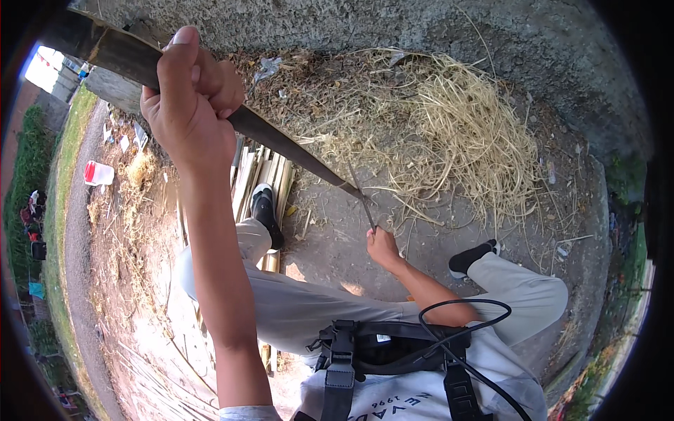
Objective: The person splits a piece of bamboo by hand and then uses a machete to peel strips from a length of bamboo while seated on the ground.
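Note:
My left hand (193,105) is wrapped round a long dark bamboo pole (295,151), which slants from the upper left down to the middle. Its near end looks narrow and meets a thin knife-like blade (365,207). That blade rises from my right hand (382,247), whose fingers are closed on its lower end; the handle is hidden in the fist. Blade and pole cross or touch just beyond this hand; I cannot tell whether the blade is cutting in. A big heap of pale shavings (477,133) lies beyond my right hand.
Split bamboo strips (246,172) lie beside my left foot (265,217). My right foot (474,259) rests on the bare ground near the shavings. A rough concrete wall (337,28) runs along the far side. A red and white container (99,173) sits at the left.

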A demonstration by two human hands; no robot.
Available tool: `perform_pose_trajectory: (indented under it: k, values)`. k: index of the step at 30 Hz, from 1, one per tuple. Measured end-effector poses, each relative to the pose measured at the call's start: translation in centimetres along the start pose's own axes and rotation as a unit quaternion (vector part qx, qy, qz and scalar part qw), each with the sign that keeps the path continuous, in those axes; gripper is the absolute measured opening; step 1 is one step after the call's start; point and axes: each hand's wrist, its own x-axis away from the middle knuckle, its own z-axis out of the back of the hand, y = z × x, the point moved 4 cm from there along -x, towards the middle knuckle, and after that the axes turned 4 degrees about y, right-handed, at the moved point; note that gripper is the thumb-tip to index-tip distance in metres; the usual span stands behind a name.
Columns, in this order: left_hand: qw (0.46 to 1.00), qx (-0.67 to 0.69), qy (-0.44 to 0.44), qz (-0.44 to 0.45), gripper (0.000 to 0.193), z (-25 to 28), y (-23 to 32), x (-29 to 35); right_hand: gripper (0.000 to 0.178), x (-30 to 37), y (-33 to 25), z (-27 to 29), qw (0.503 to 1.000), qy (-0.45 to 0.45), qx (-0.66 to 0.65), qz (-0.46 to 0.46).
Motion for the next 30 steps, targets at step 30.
perform_pose_trajectory:
  k: [30]
  values:
    - [0.999, -0.035, 0.033, -0.002, 0.035, 4.8, 1.3, 0.3, 0.028, -0.4, 6.7, -0.5, 0.962, -0.145, 0.164, -0.164]
